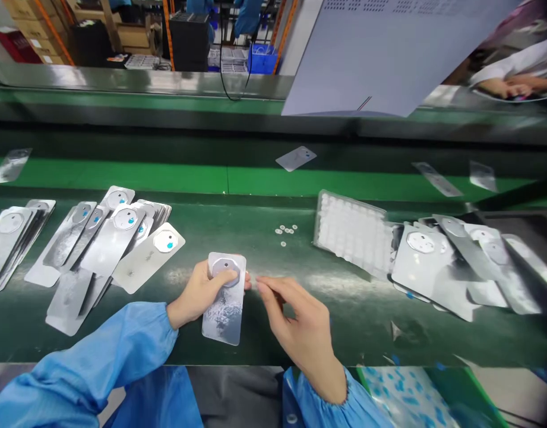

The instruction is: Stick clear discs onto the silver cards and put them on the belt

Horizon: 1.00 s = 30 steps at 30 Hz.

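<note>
My left hand grips a grey plastic card with a round recess near its top, thumb pressed on the recess. My right hand hovers just right of the card, fingertips pinched together close to its edge; whatever they pinch is too small to make out. Both sleeves are blue. A few tiny white discs lie on the dark green belt beyond the card.
Fanned piles of similar cards with blue-dotted discs lie at left. A clear tray of small parts and more cards sit at right. A large grey sheet hangs above. Another person's arm rests at far right.
</note>
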{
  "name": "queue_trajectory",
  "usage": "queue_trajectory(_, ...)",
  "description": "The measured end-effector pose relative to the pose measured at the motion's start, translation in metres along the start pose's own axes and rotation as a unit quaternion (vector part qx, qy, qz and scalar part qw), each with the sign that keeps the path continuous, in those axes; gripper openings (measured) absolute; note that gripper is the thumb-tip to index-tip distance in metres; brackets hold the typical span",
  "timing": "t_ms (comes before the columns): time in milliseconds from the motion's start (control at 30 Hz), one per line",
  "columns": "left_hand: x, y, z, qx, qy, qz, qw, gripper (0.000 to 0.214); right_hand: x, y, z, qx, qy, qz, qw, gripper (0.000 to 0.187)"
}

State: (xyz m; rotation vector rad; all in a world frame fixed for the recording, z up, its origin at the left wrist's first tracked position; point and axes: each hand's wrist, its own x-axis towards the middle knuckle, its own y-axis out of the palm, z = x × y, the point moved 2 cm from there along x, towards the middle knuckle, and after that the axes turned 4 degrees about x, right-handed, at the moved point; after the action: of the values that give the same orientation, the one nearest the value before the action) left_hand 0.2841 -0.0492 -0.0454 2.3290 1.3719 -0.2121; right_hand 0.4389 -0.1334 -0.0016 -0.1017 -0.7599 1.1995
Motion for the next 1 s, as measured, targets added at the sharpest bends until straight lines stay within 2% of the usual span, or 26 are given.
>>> queue_trajectory(67, -0.002, 0.001, -0.002, 0.044, 0.027, -0.009, 0.999, 0.021, 0.000, 0.007, -0.001, -0.027, -0.056, 0.015, 0.998, 0.020)
queue_trajectory(167, -0.004, 0.001, -0.004, 0.091, 0.053, -0.013, 0.994, 0.022, -0.001, 0.019, -0.008, -0.060, -0.084, 0.036, 0.994, 0.026)
queue_trajectory(267, -0.006, -0.001, -0.002, 0.090, 0.053, 0.012, 0.994, 0.028, -0.002, 0.024, -0.014, -0.065, -0.085, 0.040, 0.993, 0.026)
queue_trajectory(400, -0.007, -0.004, 0.002, 0.034, 0.024, 0.050, 0.998, 0.037, 0.000, 0.023, -0.015, -0.041, -0.079, 0.046, 0.995, 0.024)
queue_trajectory(700, -0.007, -0.004, 0.002, 0.031, 0.052, 0.080, 0.995, 0.043, 0.000, 0.023, -0.017, -0.039, -0.068, 0.048, 0.996, 0.021)
queue_trajectory(900, -0.008, -0.003, 0.002, 0.026, 0.047, 0.080, 0.995, 0.041, 0.002, 0.022, -0.016, -0.008, -0.025, 0.069, 0.997, 0.017)
queue_trajectory(1000, -0.004, -0.006, 0.006, 0.017, 0.026, 0.055, 0.998, 0.040, 0.003, 0.022, -0.018, 0.068, 0.052, 0.073, 0.994, 0.016)
